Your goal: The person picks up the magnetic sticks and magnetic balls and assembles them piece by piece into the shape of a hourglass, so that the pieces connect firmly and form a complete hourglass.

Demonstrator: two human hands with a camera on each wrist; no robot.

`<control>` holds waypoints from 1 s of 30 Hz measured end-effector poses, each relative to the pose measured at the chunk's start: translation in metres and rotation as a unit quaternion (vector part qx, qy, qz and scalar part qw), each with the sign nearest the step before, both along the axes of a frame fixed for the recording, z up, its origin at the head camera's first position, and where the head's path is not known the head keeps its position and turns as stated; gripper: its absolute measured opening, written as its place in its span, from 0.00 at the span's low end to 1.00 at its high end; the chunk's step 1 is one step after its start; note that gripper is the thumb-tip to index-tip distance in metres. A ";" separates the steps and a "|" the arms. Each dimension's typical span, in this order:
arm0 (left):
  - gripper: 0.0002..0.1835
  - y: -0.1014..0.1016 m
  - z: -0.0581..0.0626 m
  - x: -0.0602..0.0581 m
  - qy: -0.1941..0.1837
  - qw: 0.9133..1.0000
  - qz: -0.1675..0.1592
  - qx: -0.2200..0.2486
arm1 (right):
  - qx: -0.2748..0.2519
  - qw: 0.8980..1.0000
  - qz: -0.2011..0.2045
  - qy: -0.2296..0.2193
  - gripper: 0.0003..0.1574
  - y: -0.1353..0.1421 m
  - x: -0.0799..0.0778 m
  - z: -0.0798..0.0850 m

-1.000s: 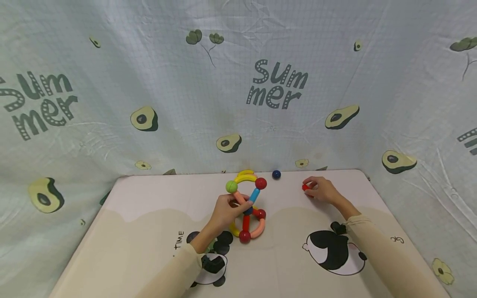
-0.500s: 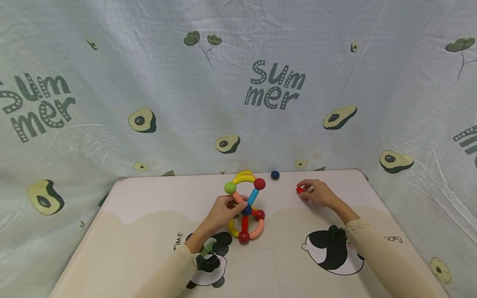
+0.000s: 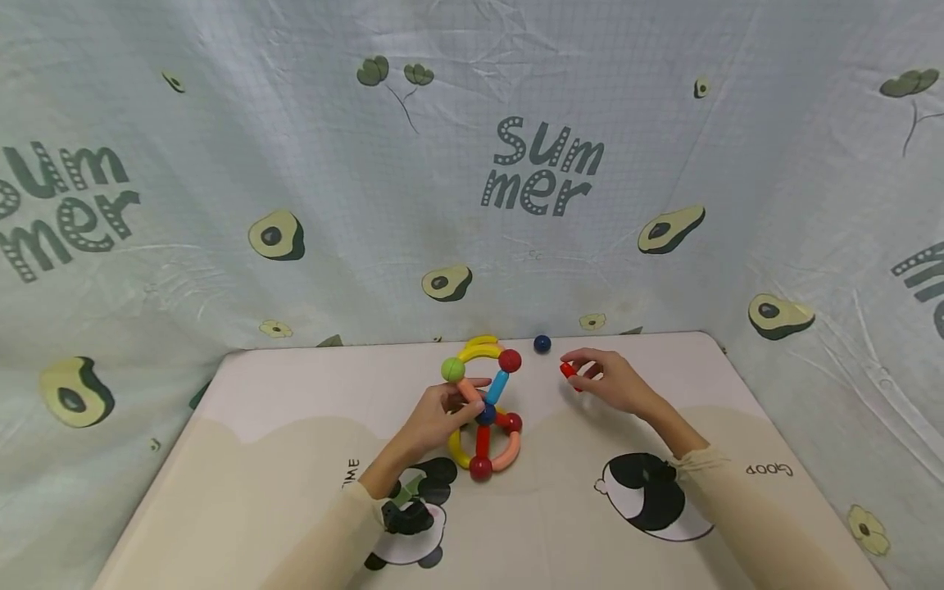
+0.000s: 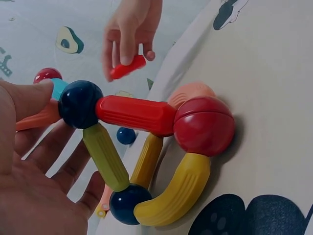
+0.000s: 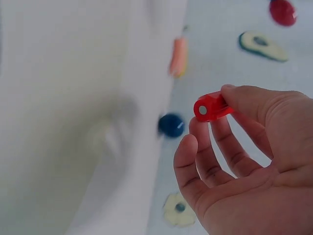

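My left hand grips a structure of magnetic sticks and balls near its middle, thumb beside a dark blue ball. Below that ball, a red stick runs to a large red ball, and curved sticks form a ring at the base. Above the hand, a green ball and a red ball are joined by a curved yellow stick. My right hand pinches a short red magnetic stick between thumb and fingers, right of the structure. A pale round magnet shows at its end.
A loose dark blue ball lies at the table's back edge, near the hanging cloth. More curved sticks lie behind the structure. The table cover carries printed cartoon figures.
My right hand has moved left toward the structure with the red stick, which has tilted in the fingers. My left hand keeps its grip on the structure almost in place.
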State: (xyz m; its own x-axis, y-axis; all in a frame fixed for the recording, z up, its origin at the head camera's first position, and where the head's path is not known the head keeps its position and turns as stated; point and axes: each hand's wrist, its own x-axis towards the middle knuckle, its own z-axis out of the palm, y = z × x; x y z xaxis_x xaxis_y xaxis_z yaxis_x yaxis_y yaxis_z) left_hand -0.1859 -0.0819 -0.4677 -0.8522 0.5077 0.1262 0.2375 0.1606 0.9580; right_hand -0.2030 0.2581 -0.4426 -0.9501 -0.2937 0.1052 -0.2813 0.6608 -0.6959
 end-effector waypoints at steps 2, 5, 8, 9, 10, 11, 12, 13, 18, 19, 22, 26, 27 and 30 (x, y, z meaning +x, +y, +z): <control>0.20 -0.002 -0.001 -0.002 0.003 1.000 -0.019 0.009 | -0.011 1.000 0.007 0.000 0.23 -0.008 0.004 0.005; 0.19 -0.004 -0.002 -0.004 0.002 0.999 -0.045 0.020 | -0.023 1.000 0.018 -0.003 0.23 -0.017 0.009 0.009; 0.19 -0.005 -0.001 -0.004 -0.002 0.998 -0.060 0.027 | -0.029 0.999 0.024 -0.003 0.23 -0.023 0.012 0.010; 0.19 -0.005 -0.001 -0.004 -0.003 0.998 -0.063 0.028 | -0.029 0.999 0.024 -0.003 0.23 -0.025 0.012 0.010; 0.19 -0.006 -0.001 -0.003 -0.004 0.997 -0.066 0.030 | -0.029 0.999 0.023 -0.002 0.23 -0.026 0.014 0.010; 0.20 -0.006 -0.001 -0.002 -0.005 0.997 -0.067 0.031 | -0.028 0.999 0.021 -0.001 0.23 -0.027 0.015 0.010; 0.20 -0.007 0.000 -0.001 -0.007 0.997 -0.068 0.032 | -0.028 0.999 0.020 -0.001 0.23 -0.027 0.017 0.009; 0.20 -0.007 0.000 -0.001 -0.008 0.997 -0.068 0.032 | -0.027 0.999 0.018 -0.002 0.23 -0.028 0.018 0.009; 0.20 -0.009 0.002 0.001 -0.019 0.997 -0.065 0.039 | -0.023 1.000 0.015 -0.002 0.23 -0.026 0.021 0.006; 0.20 -0.009 0.002 0.001 -0.021 0.997 -0.063 0.044 | -0.022 1.000 0.015 -0.002 0.23 -0.025 0.022 0.005; 0.22 -0.008 0.004 0.001 -0.025 0.996 -0.060 0.061 | -0.021 1.000 0.014 -0.003 0.23 -0.023 0.022 0.004; 0.27 -0.005 0.004 0.000 -0.031 0.995 -0.052 0.082 | -0.019 1.000 0.009 -0.005 0.23 -0.021 0.023 0.002; 0.30 -0.005 0.004 0.000 -0.036 0.994 -0.052 0.087 | -0.019 1.000 0.008 -0.006 0.23 -0.021 0.023 0.001; 0.36 -0.004 0.004 -0.001 -0.049 0.991 -0.057 0.111 | -0.016 1.000 0.006 -0.007 0.23 -0.020 0.023 0.000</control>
State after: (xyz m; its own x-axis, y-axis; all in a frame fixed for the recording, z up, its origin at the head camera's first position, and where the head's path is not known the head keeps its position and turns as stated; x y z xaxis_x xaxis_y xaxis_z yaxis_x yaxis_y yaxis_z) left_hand -0.1869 -0.0856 -0.4632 -0.8040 0.5711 0.1656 0.1471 -0.0787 0.9860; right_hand -0.1798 0.2384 -0.4426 -0.9481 -0.3013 0.1011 -0.2785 0.6342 -0.7213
